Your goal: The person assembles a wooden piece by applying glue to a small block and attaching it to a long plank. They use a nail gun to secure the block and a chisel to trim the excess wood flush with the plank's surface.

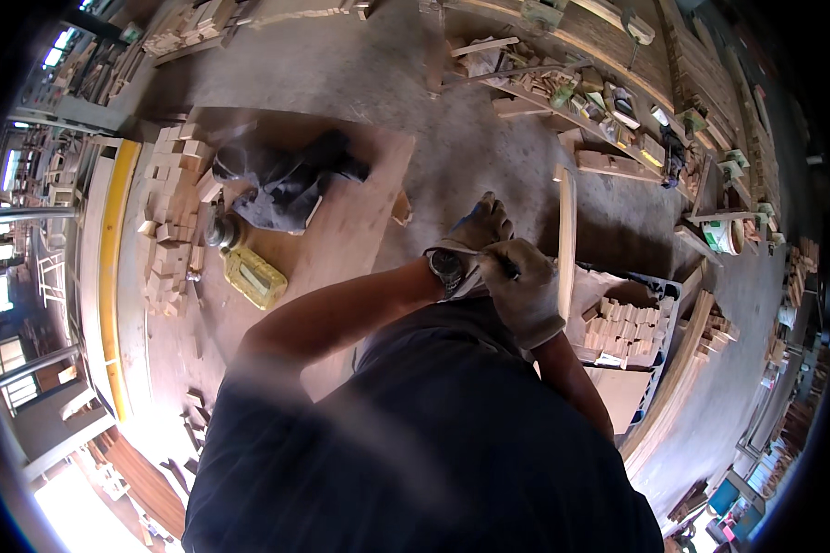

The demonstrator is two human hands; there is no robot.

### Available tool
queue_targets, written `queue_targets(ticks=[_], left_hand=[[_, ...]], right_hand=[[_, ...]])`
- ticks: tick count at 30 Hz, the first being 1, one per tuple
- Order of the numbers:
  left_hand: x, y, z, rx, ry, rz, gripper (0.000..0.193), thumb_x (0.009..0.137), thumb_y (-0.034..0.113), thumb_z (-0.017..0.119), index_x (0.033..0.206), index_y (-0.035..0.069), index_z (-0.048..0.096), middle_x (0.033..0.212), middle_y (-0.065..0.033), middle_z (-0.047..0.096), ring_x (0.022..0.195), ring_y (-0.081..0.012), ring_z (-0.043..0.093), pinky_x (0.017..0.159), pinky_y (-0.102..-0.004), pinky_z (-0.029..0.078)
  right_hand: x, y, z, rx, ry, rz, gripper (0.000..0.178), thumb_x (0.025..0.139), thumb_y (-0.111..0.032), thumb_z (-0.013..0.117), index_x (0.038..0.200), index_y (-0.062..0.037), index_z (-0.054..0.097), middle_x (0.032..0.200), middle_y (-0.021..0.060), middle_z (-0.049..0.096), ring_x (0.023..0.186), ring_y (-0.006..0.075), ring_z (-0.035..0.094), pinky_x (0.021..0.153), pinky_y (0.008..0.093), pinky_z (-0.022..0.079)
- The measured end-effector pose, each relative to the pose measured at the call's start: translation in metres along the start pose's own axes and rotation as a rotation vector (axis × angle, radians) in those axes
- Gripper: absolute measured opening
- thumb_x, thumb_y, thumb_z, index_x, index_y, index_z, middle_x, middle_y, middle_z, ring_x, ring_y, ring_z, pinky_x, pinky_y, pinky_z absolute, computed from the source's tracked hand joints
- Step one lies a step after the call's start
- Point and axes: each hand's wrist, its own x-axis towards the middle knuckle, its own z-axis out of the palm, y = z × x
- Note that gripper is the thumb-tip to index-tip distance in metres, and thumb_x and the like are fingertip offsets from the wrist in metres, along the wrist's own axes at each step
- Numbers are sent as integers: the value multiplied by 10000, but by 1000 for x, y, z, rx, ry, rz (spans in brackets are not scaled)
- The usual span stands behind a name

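Observation:
My left hand (482, 224), in a soiled light work glove, reaches forward with fingers loosely bent and apart; I see nothing in it. A dark wristwatch (447, 267) sits on the bare wrist behind the glove's cuff (468, 259). My right hand (524, 290), gloved too, is closed at that cuff, its fingers pressed against the left wrist. A small dark patch shows between the right fingers; what it is cannot be made out. Just right of this hand stands a pale wooden strip (567, 244); whether the hand touches it is unclear.
On the left, a board table (360, 221) bears a dark cloth bundle (286, 180), a yellow bottle (254, 277) and stacked wood blocks (169, 217). To the right a crate (655, 373) holds short wood pieces (622, 327). Beyond it stands a cluttered timber rack (609, 106).

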Motion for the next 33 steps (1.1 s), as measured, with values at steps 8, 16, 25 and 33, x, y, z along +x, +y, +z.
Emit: queue_targets(ticks=[8,16,25,33], left_hand=[[74,-34,8,52,-170,-21,289,900,371,671,1043,136,756,1109,-23,710,1235,-278,536,1090,-449,376],[136,-51,-5,33,-248,-69,269,863,374,693,1013,156,743,1092,-12,701,1205,-264,529,1053,-407,366],[179,-80,26,129,-138,-49,393,862,435,649,1097,131,730,1141,-82,685,1251,-304,559,1141,-471,347],[205,-151,155,-532,407,-54,340,875,323,651,1117,84,659,1125,-136,625,1234,-335,558,1099,-478,420]], right_hand=[[65,38,-36,32,-22,3,84,932,-95,766,949,-14,781,875,135,770,782,183,739,716,353,579],[119,49,-79,171,-63,14,73,925,-79,771,945,-10,783,845,125,770,754,141,721,683,333,569],[183,71,-92,90,-9,-11,68,900,-93,787,911,-27,773,918,179,779,801,300,768,739,409,606],[262,74,-71,19,-80,-191,160,947,-165,734,1044,-46,780,938,149,757,892,277,758,816,426,593]])
